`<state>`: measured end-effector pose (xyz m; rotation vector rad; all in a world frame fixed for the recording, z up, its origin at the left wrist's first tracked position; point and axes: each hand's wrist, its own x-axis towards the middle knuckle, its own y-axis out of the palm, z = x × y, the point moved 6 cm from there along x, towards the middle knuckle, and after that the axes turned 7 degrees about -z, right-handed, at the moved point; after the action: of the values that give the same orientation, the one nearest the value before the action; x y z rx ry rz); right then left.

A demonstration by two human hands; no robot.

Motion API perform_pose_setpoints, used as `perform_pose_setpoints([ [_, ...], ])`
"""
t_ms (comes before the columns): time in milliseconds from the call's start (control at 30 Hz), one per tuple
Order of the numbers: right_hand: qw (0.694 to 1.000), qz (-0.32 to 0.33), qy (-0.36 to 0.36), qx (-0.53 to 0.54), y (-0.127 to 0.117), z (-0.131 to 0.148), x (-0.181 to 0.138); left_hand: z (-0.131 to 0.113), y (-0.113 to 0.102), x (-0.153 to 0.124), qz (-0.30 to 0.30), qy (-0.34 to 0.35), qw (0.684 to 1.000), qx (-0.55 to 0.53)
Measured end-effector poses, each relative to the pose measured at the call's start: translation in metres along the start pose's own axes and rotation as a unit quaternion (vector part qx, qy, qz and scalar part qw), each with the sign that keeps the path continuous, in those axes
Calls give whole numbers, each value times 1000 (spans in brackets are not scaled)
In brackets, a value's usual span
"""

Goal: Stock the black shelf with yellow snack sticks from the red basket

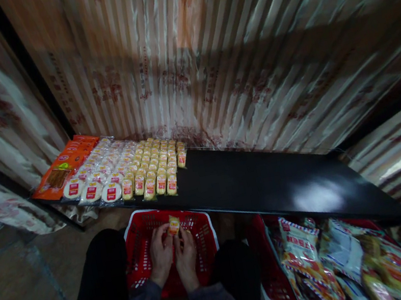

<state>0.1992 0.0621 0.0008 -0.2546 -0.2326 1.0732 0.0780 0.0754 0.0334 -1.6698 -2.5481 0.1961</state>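
My left hand [160,256] and my right hand [186,257] are side by side over a red plastic basket [205,242] that stands between my knees. Both hands pinch one small yellow snack packet [174,224] by their fingertips, held just above the basket's inside. The basket looks otherwise bare. On the black shelf [261,186] ahead lie neat rows of the same yellow packets [156,165], beside rows of round white packets with red labels [92,184] and flat orange packs [64,169] at the far left.
A second red basket [267,262] at the lower right holds several larger colourful snack bags [321,263]. Striped, patterned curtain cloth [226,52] hangs behind the shelf and at both sides. My dark-trousered knees flank the first basket.
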Motion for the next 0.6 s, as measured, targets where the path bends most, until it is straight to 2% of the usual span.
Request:
perform_pose_setpoints([
  [200,1000,-20,14,10,-17,12,21,-38,24,5,33,30,999,5],
  [400,997,-47,16,65,-28,27,36,-50,39,10,41,26,998,-40],
  [600,996,-58,-5,74,-31,34,50,-59,47,16,44,78,996,19],
])
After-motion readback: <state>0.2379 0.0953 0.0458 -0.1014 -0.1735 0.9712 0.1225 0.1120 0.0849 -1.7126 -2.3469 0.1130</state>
